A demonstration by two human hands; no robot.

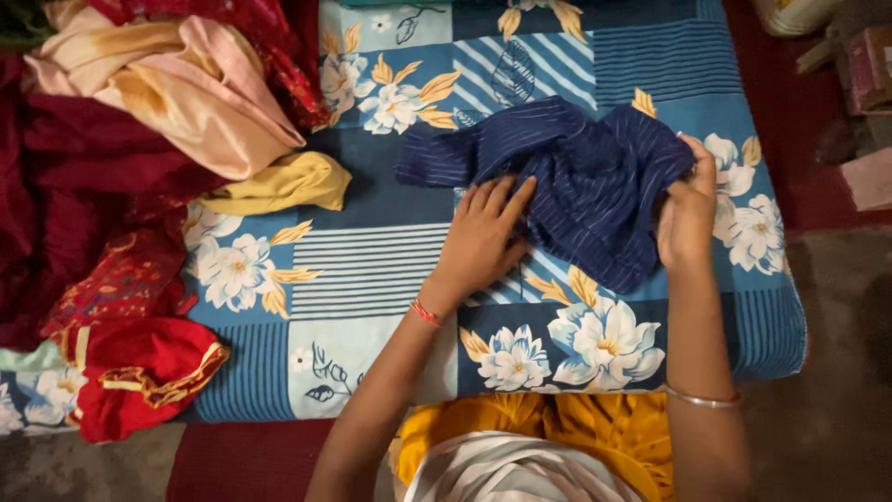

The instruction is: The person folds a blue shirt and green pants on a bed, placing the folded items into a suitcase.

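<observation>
A dark blue striped garment lies crumpled on the bed, over a blue floral bedsheet. My left hand rests flat on the garment's near left part, fingers spread and pointing away from me. My right hand grips the garment's right edge, fingers curled around the cloth. A red thread band circles my left wrist and a thin metal bangle sits on my right forearm.
A pile of clothes covers the bed's left side: a peach cloth, a yellow piece, dark red fabrics and a red garment with gold trim. Boxes stand on the floor at the right.
</observation>
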